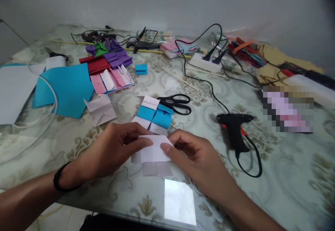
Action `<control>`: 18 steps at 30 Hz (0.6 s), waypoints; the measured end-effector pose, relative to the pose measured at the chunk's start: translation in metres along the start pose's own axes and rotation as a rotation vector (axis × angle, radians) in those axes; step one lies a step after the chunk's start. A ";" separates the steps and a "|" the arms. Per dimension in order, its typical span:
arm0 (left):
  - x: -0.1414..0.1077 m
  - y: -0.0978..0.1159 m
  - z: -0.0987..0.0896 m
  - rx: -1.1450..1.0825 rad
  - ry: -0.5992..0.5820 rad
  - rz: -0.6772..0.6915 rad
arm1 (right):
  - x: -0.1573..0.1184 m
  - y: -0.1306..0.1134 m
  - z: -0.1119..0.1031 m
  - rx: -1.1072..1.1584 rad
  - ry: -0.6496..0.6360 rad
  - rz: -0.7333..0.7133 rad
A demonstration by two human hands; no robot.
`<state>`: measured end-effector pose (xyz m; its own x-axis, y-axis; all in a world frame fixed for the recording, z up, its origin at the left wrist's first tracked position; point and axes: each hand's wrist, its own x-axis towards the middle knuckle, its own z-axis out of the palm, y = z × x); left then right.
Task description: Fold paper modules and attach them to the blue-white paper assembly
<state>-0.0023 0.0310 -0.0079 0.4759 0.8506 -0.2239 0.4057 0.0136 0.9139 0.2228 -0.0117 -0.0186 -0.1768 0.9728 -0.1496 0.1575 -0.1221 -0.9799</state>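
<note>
Between my two hands is a piece of white paper (156, 150) with creases, held just above the glass table top. My left hand (115, 150), a black band on its wrist, pinches the left side with the thumb on top. My right hand (193, 152) grips the right side the same way; the fingers behind the sheet are partly hidden. Just beyond lie folded blue and white papers (154, 115). Black-handled scissors (176, 104) rest against them, blades hidden. A creased white paper (101, 110) sits beyond my left hand.
To the right stands a black glue gun (234, 128), its cord running to a white power strip (204, 62). Blue sheets (65, 91) and a loop of white cable (53, 94) are left. Folded purple papers (117, 59) and thin wooden sticks (180, 79) lie farther back.
</note>
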 end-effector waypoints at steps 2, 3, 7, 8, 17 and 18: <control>0.000 0.000 0.000 0.018 -0.008 0.000 | -0.001 0.000 0.001 -0.032 0.009 -0.011; 0.000 0.001 0.000 0.023 -0.016 -0.002 | -0.001 0.000 0.001 -0.045 0.013 -0.008; 0.002 0.001 0.002 0.003 -0.026 0.000 | -0.002 -0.001 0.002 -0.034 0.049 0.025; 0.002 0.001 0.002 -0.011 -0.021 0.003 | -0.002 -0.001 0.003 -0.028 0.065 0.030; 0.002 0.003 0.001 0.037 -0.004 0.043 | -0.001 -0.002 0.004 -0.162 0.094 -0.014; 0.002 0.003 0.001 0.040 0.002 0.045 | -0.001 -0.002 0.003 -0.158 0.099 -0.016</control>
<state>0.0005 0.0325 -0.0064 0.4932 0.8507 -0.1818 0.4144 -0.0460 0.9089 0.2195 -0.0134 -0.0168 -0.0857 0.9898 -0.1134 0.3071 -0.0820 -0.9481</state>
